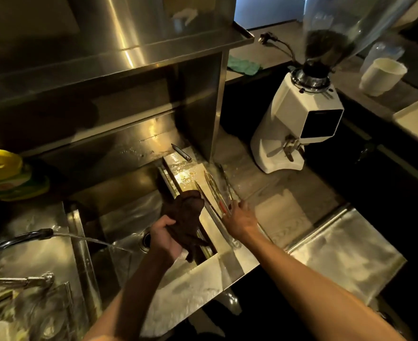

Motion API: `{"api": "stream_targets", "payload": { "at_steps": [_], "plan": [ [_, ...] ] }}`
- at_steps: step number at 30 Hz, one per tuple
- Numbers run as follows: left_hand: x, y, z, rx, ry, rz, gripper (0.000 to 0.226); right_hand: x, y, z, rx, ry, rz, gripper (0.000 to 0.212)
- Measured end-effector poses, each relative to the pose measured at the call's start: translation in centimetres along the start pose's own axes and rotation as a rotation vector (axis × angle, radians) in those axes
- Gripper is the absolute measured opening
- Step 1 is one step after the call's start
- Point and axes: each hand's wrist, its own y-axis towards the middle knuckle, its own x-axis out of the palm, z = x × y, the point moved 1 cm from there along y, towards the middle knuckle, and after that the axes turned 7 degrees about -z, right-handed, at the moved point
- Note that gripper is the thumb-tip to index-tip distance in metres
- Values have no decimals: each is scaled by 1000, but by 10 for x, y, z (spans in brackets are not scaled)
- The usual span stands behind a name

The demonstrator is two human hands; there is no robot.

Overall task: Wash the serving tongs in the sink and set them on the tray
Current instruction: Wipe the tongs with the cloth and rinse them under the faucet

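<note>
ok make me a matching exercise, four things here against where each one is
1 brown cloth
2 tongs
3 coffee grinder
4 green cloth

a behind the steel shelf
b held in the left hand over the sink
c on the steel ledge by the right hand
d upright on the counter

Pairs: 1-b, 2-c, 3-d, 4-a

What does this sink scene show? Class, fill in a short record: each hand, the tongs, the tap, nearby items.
Left hand: grips a dark cloth over the sink
Right hand: at the near end of the tongs; grip unclear
Tongs: lying on the wet ledge right of the sink
Tap: water running into the sink
Nearby: white coffee grinder, green rag, white cup
</note>
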Motion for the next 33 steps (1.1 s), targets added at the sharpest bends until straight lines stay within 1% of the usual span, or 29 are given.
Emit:
{"api": "stream_targets", "payload": {
  "at_steps": [3,6,9,10,12,13,14,16,17,19,20,22,23,24,25,26,27,28,30,31,32,33],
  "plan": [
    [-1,8,-3,-42,-65,-26,65,5,18,-1,33,-58,3,61],
    [-1,10,-7,-59,-65,8,67,-1,33,-5,35,5,2,55],
    [0,7,-9,-41,-35,-51,57,2,57,-6,10,-25,-105,65],
    [0,5,-11,-55,-67,-61,52,3,61,-5,-4,-56,-134,68],
    [-5,9,-13,-70,-125,-113,49,6,70,-4,-19,-95,-150,68],
    [-9,10,-14,-60,-117,-114,50,5,71,-2,-22,-68,-126,64],
    [-12,13,-15,-12,-85,-119,52,4,73,-1,-40,-27,-100,58],
    [-17,17,-13,60,-71,-243,56,3,70,2,-84,30,-22,43],
    [-20,18,-13,85,-72,-245,56,3,65,4,-112,54,27,37],
    [-29,22,-9,75,-75,-200,55,1,51,7,-196,67,132,31],
    [-33,23,-7,99,-57,-213,58,-1,44,7,-252,87,177,27],
    [-44,26,-3,168,-43,-204,79,-3,33,3,-349,152,198,21],
    [-50,26,1,189,-40,-152,83,-3,30,-6,-412,183,164,21],
    [-53,24,7,208,-32,-127,76,-3,26,-15,-462,225,100,21],
    [-54,22,15,236,-27,-106,58,-3,23,-25,-509,261,26,21],
    [-56,19,23,272,-34,-79,35,-1,19,-39,-563,284,-53,21],
    [-57,15,30,290,-61,-55,19,0,13,-54,-618,304,-119,23],
    [-62,16,36,289,-96,-61,20,3,8,-68,-656,318,-179,26],
    [-68,13,53,257,-94,-73,52,14,1,-95,-704,323,-276,38],
    [-78,11,65,250,-86,-81,63,26,1,-108,-719,309,-320,42],
    [-88,12,75,277,-80,-94,66,36,2,-117,-734,277,-356,43],
    [-99,12,88,303,-67,-111,58,47,4,-122,-749,225,-390,43]
  ]
}}
